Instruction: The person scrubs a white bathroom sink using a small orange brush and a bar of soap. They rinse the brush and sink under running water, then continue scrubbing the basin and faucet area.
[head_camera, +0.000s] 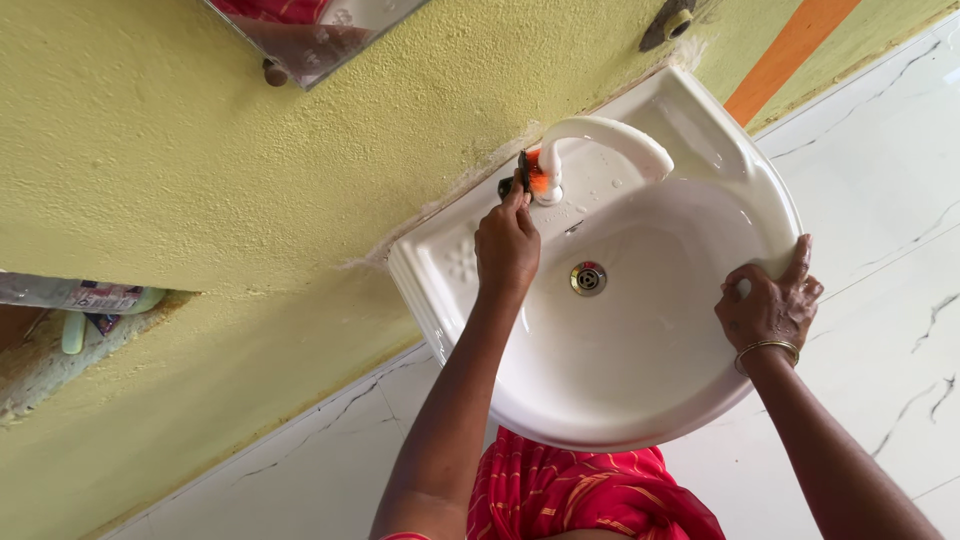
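A: Nearest the lens, a red patterned cloth garment (585, 495) is seen below the two forearms, and above it the glossy white ceramic wash basin (640, 400) fixed to the wall.

B: Where is the brush being held?

A: A small black-handled brush with orange bristles (532, 172) is pressed against the base of the curved white tap (605, 135), at the back ledge of the basin. It is gripped by the left hand (507, 245), fingers closed tightly round the handle. The right hand (768, 305), a thin gold bangle (767, 348) on its wrist, is hooked over the basin's right rim, fingers curled narrow against the edge.

B: What might go wrong?

A: The glaze looks wet and slick, with droplets near the tap, so the bristles could likely skid off the rounded tap base, and knuckles could be knocked on the spout. The bracing hand might slide on the smooth rim. Bristles might also be flicked toward the face, since the brush is worked overhead of the round metal drain (588, 278).

B: And beyond the basin?

A: A rough, grainy yellow-green plastered wall (200, 150), a mirror corner (310, 30), white veined floor tiles (880, 160), and a recessed niche (60, 340) holding toiletries.
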